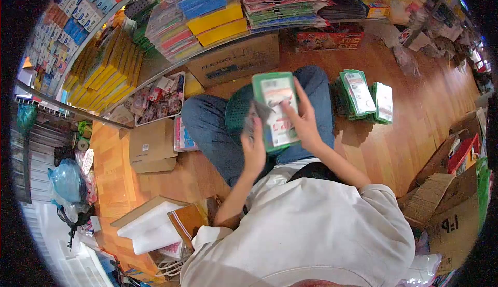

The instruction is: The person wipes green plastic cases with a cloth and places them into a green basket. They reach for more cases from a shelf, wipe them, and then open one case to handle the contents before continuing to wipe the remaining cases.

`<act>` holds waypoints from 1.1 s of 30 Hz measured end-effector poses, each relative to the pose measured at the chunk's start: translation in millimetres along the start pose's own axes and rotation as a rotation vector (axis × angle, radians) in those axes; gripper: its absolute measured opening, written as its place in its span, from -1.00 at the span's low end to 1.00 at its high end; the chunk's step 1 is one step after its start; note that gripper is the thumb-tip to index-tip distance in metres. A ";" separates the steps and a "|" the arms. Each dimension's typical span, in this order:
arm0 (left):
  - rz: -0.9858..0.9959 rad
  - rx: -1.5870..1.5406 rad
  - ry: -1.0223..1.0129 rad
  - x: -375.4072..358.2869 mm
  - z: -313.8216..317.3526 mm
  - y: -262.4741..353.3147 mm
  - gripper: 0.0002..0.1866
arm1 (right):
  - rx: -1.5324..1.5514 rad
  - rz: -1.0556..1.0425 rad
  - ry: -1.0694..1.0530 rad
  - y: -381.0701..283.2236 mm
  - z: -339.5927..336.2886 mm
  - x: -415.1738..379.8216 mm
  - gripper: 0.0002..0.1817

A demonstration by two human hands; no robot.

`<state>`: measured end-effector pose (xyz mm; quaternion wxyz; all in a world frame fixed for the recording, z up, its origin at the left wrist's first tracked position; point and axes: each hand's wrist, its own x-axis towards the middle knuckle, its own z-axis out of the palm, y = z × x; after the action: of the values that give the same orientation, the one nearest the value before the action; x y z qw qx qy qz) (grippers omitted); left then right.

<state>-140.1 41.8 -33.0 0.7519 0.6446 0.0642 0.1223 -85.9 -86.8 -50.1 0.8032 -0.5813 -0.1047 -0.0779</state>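
Note:
In front of my lap I see a flat green plastic case (281, 87) with a white printed label, tilted toward me. My right hand (307, 129) grips the case along its right side, fingers behind and thumb over the label. A dark grey, cloth-like piece (263, 109) is in my left hand (254, 144), pressed against the case's left part; motion blurs it. Behind the case, a dark green perforated basket or stool (236, 108) shows between my knees. Stacked green cases (358, 92) with similar labels lie on the floor beyond my right knee.
Shelves with stacked packs and yellow boxes (218, 25) run along the front. A cardboard box (236, 61) stands beneath them. At left are a tray of small packets (161, 98) and a carton (151, 144). Open cartons (451, 217) stand at right. Wood floor (373, 147) surrounds me.

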 end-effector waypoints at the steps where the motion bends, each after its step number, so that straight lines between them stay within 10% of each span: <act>1: -0.085 0.032 0.003 -12.4 2.0 -6.6 -0.48 | 0.012 0.031 0.050 -8.5 -2.3 2.8 -0.28; 5: -0.292 -0.015 -0.048 -33.4 5.8 -24.4 -0.49 | -0.185 0.032 0.108 1.4 -13.5 3.6 -0.21; 10: 0.067 0.069 -0.131 -12.5 -1.7 -39.7 -0.53 | -0.183 0.061 -0.409 3.9 -6.5 -12.9 -0.09; 11: 0.405 0.106 -0.209 0.4 8.8 -7.3 -0.45 | -0.109 0.137 -0.487 2.1 -4.6 -17.0 -0.15; 16: 0.455 0.356 -0.032 45.4 -16.4 7.5 -0.55 | 0.246 0.622 -0.590 -8.0 1.5 -34.3 -0.39; 20: 0.101 0.148 -0.049 42.6 -28.8 23.0 -0.58 | 0.340 0.669 -0.289 -8.2 6.7 -28.6 -0.56; 27: 0.112 0.163 -0.075 -28.2 3.8 -21.7 -0.57 | 0.214 0.423 0.205 -9.4 -22.8 9.2 -0.62; 33: 0.146 -0.133 -0.166 -12.7 10.1 15.7 -0.48 | 0.287 0.439 0.066 -6.3 -12.6 3.6 -0.64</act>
<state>-151.3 30.9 -16.7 0.7848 0.6042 -0.0535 0.1271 -83.0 -100.7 -47.2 0.8780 -0.4675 0.0401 0.0949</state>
